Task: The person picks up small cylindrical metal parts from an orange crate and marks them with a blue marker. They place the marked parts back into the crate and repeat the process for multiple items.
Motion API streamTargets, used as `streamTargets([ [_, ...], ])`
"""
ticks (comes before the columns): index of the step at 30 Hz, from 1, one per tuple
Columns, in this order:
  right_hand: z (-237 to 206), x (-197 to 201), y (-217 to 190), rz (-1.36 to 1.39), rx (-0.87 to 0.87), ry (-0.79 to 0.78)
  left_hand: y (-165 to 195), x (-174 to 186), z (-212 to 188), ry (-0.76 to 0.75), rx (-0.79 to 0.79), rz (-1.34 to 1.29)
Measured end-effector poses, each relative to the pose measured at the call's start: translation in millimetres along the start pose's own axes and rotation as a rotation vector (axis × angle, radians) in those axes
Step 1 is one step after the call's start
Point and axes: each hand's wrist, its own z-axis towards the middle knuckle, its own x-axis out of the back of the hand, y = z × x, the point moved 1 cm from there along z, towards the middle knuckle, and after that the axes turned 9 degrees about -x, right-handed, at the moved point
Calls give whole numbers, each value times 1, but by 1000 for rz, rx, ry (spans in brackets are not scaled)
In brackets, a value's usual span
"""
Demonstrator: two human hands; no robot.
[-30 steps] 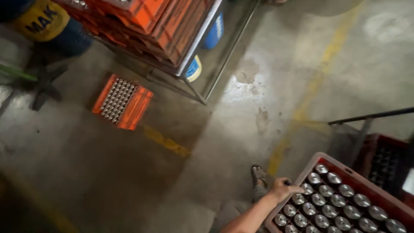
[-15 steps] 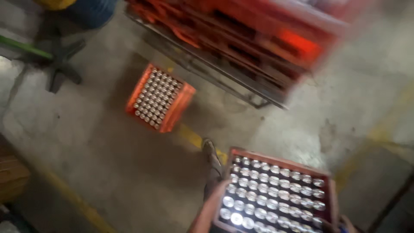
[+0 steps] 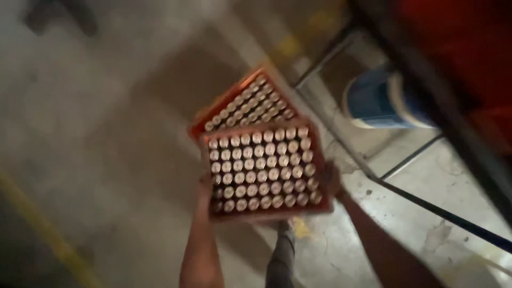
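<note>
Crate (image 3: 261, 168) of bottles gripped by left hand (image 3: 205, 184) and right hand (image 3: 330, 178) — heavy, could slip onto floor crate (image 3: 242, 104).

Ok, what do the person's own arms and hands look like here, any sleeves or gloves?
Both forearms are bare to the bottom edge of the picture, with no sleeves in view. The left hand and right hand show no gloves. Motion blur hides any watch, ring or marking.
</note>
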Motion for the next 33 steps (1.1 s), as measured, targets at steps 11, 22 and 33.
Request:
streamTargets([
  [11,176,-61,23,324,-119,48,9,-20,58,532,-158,-24],
  [22,137,-61,12,519,73,27,-7,-13,58,176,-262,-260],
  [33,-280,12,35,58,-386,-175,-87,23,-191,-378,-18,384],
])
